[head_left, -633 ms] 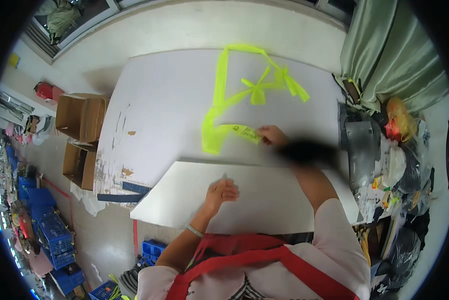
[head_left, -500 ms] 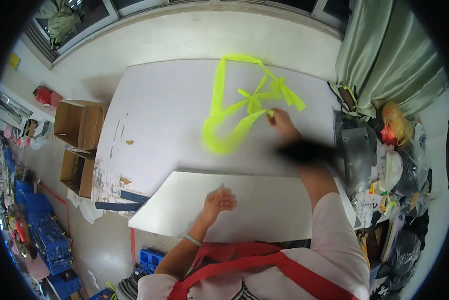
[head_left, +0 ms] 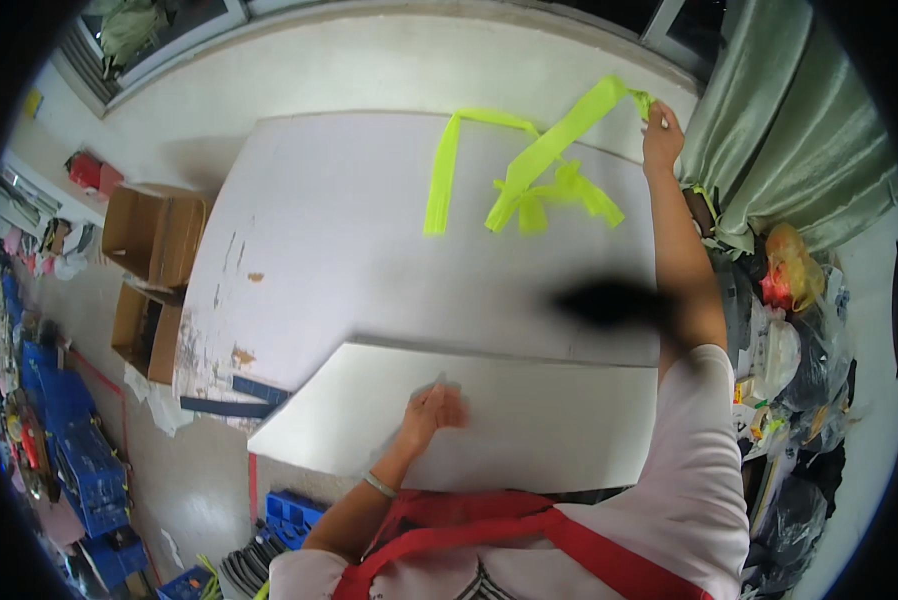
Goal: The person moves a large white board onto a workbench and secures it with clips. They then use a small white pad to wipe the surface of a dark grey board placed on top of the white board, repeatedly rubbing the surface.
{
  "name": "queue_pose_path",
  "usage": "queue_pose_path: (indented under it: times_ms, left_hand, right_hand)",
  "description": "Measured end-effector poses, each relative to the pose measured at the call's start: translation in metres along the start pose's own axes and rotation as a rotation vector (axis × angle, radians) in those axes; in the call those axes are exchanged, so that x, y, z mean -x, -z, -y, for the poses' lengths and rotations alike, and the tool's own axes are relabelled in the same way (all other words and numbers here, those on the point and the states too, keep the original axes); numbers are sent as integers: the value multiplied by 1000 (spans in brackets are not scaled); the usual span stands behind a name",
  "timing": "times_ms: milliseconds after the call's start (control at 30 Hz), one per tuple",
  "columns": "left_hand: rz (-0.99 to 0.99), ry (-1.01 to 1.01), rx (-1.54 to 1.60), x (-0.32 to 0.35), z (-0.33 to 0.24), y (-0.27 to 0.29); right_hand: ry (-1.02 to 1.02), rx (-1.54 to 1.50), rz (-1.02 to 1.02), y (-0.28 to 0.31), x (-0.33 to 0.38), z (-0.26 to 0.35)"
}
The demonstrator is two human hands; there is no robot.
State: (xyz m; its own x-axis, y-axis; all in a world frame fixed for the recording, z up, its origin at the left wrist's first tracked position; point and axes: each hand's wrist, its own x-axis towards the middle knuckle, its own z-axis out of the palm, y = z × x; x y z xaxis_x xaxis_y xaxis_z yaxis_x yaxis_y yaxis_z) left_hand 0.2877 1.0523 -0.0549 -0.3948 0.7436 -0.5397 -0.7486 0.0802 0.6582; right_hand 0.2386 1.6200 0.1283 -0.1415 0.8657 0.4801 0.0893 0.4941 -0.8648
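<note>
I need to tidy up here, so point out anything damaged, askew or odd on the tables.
The big table has chipped, stained patches at its near left corner. The yellow strap lies tangled at the far side, one end lifted by the right hand. The left hand rests on the white board, which sits askew.

neon yellow-green strap (head_left: 529, 170), tangled, partly lifted off table

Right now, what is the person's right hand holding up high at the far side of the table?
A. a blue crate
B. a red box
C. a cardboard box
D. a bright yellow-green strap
D: the right hand is stretched out to the far edge of the white table and pinches one end of the bright yellow-green strap, while the left hand rests flat on the white board.
</note>
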Motion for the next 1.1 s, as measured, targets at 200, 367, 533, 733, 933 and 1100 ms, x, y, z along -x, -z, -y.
queue_pose_path:
  times_ms: [200,367,533,733,933,1100]
  left_hand:
    - [51,29,12,-2,-5,-8]
    - [78,23,-174,51,-1,-9]
    - [-93,394,-505,152,59,44]
    - [-655,580,-637,237,246,190]
    - [-711,768,-329,272,319,160]
    - [-736,762,-247,269,338,159]
  right_hand:
    - [-7,589,197,41,110,-134]
    - [-238,326,786,73,251,-105]
    - [-46,418,1029,122,347,-26]
    - [313,509,1004,141,412,10]
    - [299,541,1130,134,435,20]
    - [336,546,1143,138,438,11]
